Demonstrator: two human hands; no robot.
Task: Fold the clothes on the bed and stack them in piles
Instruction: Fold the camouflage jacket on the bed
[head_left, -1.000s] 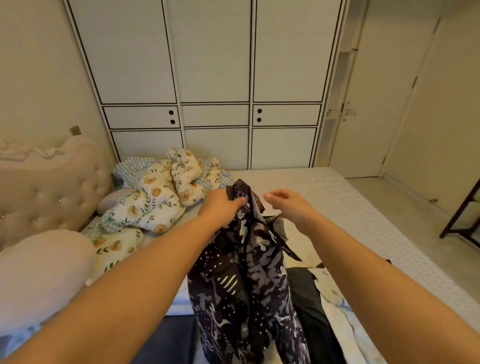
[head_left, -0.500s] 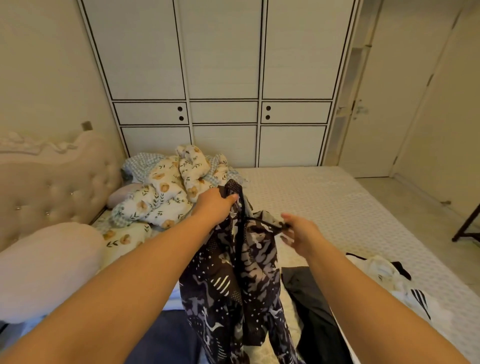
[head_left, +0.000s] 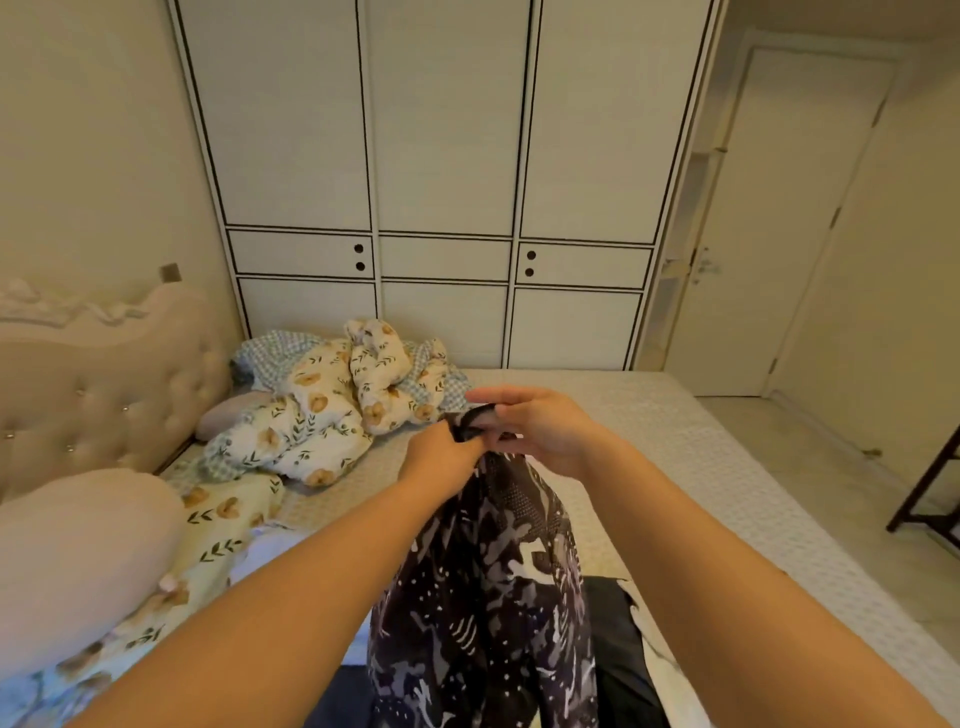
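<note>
1. Fingers (head_left: 470, 434) of the left hand (head_left: 441, 457) are curled tightly round the top edge of a dark patterned garment of thin fabric, black and grey with white specks and streaks (head_left: 488, 587); the fingers of the right hand (head_left: 540, 431) pinch the same bunched edge from the other side, the two hands touching or nearly so.
2. Hanging from that grip, the garment drops in loose vertical folds between the two forearms and runs out of view at the bottom edge, held above the bed. Its print mixes camouflage-like grey blotches with small white dots; near the top a finer dotted weave shows.
3. Below and to the right of it lies a plain black piece of clothing (head_left: 618, 644), with a white cloth (head_left: 670, 680) just beside that; a dark blue fabric (head_left: 337, 696) shows at the lower left of the garment.
4. All of this lies on the bed with a pale textured cover (head_left: 701, 467).
5. Farther off, toward the beige tufted headboard (head_left: 104, 395), sits a crumpled cream quilt printed with bears and leaves (head_left: 322, 410), and a pale pink pillow (head_left: 78, 551) lies near the left edge.
6. Behind the bed stands a white wardrobe with black-lined panels (head_left: 447, 156).
</note>
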